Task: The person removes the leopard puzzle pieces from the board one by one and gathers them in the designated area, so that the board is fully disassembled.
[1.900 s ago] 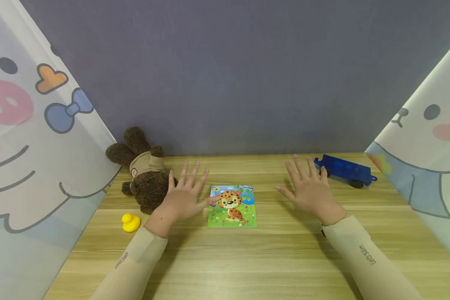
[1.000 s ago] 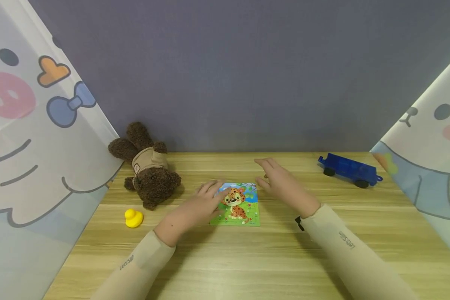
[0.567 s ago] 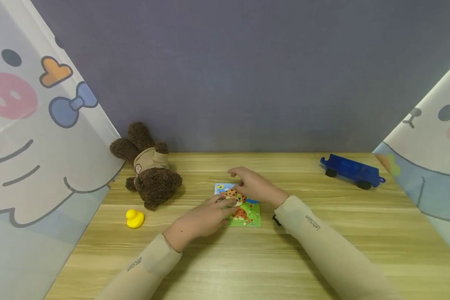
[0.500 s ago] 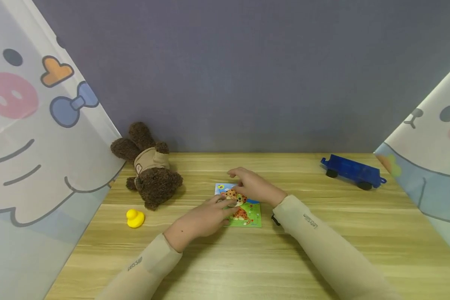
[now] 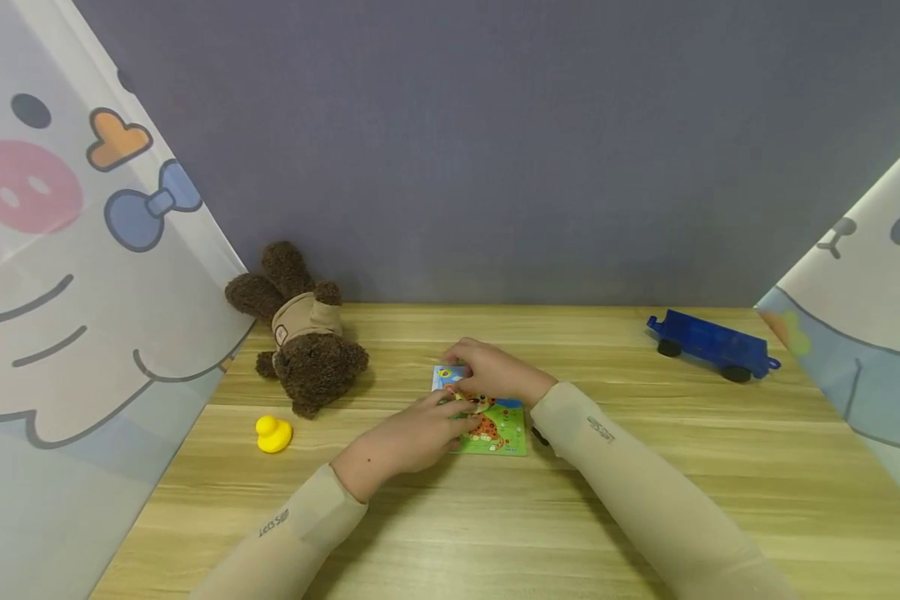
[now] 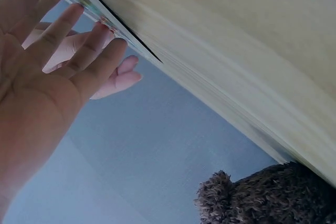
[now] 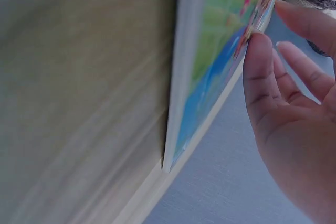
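A small flat picture puzzle [image 5: 507, 431] with a spotted cartoon leopard lies on the wooden table. My left hand [image 5: 412, 435] reaches over its left side, fingertips at the leopard's body. These fingers [image 6: 86, 59] stretch out fairly straight in the left wrist view. From the upper right, my right hand [image 5: 501, 372] covers part of the leopard's head and the sky. In the right wrist view its thumb [image 7: 258, 64] meets the puzzle's face, the index fingertip a little apart from it. The puzzle's pale thick edge [image 7: 184, 61] lies along the tabletop there.
A dark brown plush toy [image 5: 311, 358] lies at the back left, with a yellow rubber duck [image 5: 273, 434] in front of it. At the back right stands a blue toy wagon [image 5: 712, 343]. A grey panel [image 5: 495, 167] rises behind the table [image 5: 435, 533].
Both hands have come inward from beside the puzzle onto it. The right hand travelled left from near the wagon and has lowered slightly over the leopard's head.
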The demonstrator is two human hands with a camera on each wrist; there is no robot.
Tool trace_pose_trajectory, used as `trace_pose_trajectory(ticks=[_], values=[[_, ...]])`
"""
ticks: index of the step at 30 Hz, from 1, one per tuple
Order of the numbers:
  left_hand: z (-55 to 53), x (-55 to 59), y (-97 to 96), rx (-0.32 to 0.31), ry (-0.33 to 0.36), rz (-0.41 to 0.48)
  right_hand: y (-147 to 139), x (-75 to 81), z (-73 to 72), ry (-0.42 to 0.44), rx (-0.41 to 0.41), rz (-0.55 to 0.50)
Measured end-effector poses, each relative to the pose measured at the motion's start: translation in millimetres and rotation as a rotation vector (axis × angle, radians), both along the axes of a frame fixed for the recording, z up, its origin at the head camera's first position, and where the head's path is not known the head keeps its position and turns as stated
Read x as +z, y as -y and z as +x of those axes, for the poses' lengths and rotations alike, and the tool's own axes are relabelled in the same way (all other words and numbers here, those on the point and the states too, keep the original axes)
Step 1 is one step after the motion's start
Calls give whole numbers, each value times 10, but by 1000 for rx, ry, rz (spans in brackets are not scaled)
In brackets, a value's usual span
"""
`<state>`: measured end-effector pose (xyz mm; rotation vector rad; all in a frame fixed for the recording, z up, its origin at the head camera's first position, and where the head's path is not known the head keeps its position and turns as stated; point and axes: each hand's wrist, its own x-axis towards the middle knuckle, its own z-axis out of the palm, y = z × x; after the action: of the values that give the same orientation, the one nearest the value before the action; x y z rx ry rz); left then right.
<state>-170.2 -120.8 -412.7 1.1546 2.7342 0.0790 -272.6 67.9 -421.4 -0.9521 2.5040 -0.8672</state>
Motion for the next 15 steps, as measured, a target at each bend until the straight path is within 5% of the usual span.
trace_pose_trajectory(ticks=[15], values=[[21, 57, -31, 0, 35, -21, 39, 28, -104, 148, 38, 34]])
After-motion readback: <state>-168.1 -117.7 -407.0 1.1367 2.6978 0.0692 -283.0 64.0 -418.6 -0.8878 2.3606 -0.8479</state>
